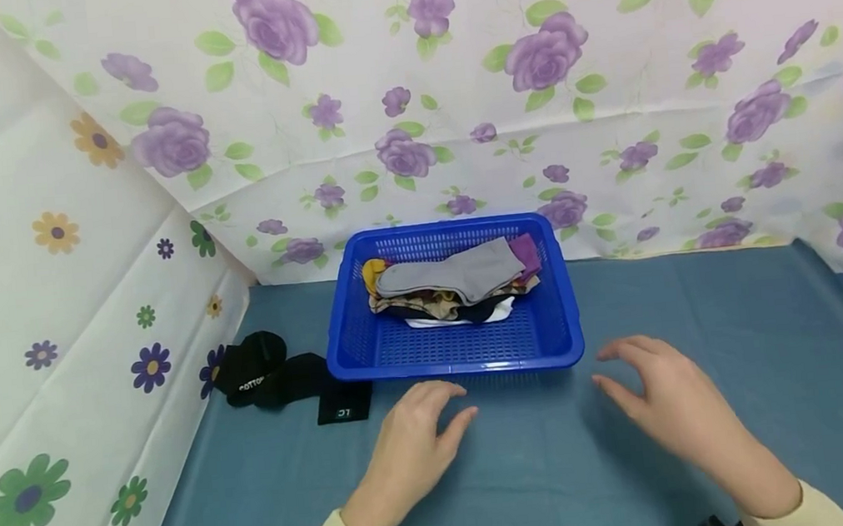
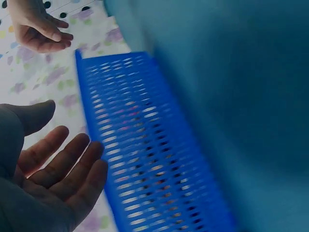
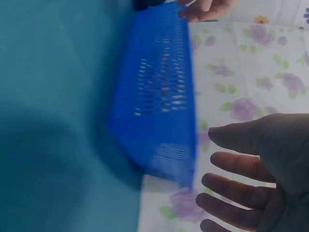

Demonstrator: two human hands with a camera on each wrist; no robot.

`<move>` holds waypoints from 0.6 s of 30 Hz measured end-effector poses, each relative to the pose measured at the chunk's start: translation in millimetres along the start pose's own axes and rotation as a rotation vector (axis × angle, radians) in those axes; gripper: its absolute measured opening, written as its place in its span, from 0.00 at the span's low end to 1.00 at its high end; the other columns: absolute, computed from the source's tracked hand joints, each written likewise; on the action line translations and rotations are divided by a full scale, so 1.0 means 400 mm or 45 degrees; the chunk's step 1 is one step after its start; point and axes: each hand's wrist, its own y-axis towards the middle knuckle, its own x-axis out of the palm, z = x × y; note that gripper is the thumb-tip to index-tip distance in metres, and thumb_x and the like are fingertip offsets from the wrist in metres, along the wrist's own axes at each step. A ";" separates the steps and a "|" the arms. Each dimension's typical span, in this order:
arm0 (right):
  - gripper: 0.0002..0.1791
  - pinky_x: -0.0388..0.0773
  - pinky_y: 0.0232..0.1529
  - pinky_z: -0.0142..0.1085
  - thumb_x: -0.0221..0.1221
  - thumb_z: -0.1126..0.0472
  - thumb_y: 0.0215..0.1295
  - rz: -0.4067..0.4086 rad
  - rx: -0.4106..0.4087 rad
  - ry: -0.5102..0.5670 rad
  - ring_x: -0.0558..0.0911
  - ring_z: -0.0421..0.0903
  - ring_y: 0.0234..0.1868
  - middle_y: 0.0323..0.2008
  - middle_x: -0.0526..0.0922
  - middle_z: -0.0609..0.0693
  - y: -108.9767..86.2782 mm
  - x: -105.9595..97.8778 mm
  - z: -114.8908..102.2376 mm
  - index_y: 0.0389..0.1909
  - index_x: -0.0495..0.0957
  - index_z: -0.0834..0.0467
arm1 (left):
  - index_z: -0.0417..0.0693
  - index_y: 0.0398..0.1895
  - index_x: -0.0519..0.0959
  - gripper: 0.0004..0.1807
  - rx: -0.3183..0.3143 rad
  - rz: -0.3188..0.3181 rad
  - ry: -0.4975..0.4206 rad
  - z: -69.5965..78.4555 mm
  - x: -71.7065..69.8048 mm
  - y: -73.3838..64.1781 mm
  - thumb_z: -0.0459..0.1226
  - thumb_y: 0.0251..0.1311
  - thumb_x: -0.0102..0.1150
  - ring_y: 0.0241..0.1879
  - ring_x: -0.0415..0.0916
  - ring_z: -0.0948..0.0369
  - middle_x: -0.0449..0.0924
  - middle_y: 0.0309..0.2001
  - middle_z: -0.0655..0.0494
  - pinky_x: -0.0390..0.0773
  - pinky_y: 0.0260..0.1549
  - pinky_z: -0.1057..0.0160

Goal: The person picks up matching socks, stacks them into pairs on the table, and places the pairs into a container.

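Basket parked at the far middle of the cloth, socks heaped inside, within easy reach. Left hand and right hand hovering just short of the near rim, fingers spread and relaxed, gripping nothing. Black socks lying left of the basket.

Basket sits mid-tabletop, far side against the back wall. Pile of socks in it, toward its far end, one sock lying on top. Left of the basket, a pair of socks on the tabletop, close to the left wall. My left hand is just near of the basket's near rim, not touching; my right hand near its near-right corner, apart from it.
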 end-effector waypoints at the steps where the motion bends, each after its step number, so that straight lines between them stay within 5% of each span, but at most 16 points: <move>1: 0.13 0.77 0.38 0.49 0.67 0.53 0.53 0.011 -0.015 -0.007 0.80 0.49 0.44 0.41 0.82 0.48 -0.008 0.013 0.006 0.40 0.80 0.47 | 0.59 0.44 0.79 0.14 -0.010 -0.043 0.019 -0.005 0.011 -0.004 0.51 0.58 0.59 0.46 0.76 0.67 0.80 0.44 0.66 0.78 0.44 0.62; 5: 0.11 0.77 0.39 0.47 0.68 0.52 0.51 0.035 -0.093 -0.040 0.80 0.49 0.42 0.39 0.82 0.47 -0.028 0.057 0.022 0.35 0.81 0.49 | 0.55 0.46 0.80 0.17 -0.019 -0.185 0.133 -0.028 0.043 -0.015 0.51 0.57 0.61 0.49 0.76 0.63 0.79 0.47 0.61 0.77 0.49 0.56; 8: 0.12 0.77 0.41 0.48 0.69 0.52 0.50 0.022 -0.121 -0.061 0.80 0.50 0.43 0.40 0.82 0.49 -0.036 0.074 0.023 0.34 0.82 0.51 | 0.54 0.46 0.80 0.18 -0.036 -0.212 0.207 -0.049 0.050 -0.021 0.51 0.56 0.62 0.50 0.75 0.60 0.80 0.47 0.60 0.76 0.49 0.53; 14: 0.14 0.76 0.44 0.51 0.68 0.49 0.51 -0.036 -0.146 -0.092 0.78 0.52 0.48 0.45 0.81 0.52 -0.036 0.087 0.016 0.37 0.83 0.51 | 0.53 0.45 0.80 0.19 -0.199 -0.079 0.373 -0.133 0.008 -0.039 0.50 0.53 0.65 0.47 0.76 0.57 0.80 0.44 0.57 0.75 0.46 0.52; 18: 0.15 0.75 0.44 0.51 0.67 0.48 0.52 -0.074 -0.142 -0.099 0.78 0.50 0.48 0.44 0.81 0.50 -0.038 0.098 0.022 0.38 0.83 0.50 | 0.43 0.49 0.75 0.28 -0.347 0.044 0.428 -0.213 -0.025 -0.047 0.49 0.48 0.69 0.52 0.72 0.48 0.76 0.50 0.44 0.73 0.46 0.45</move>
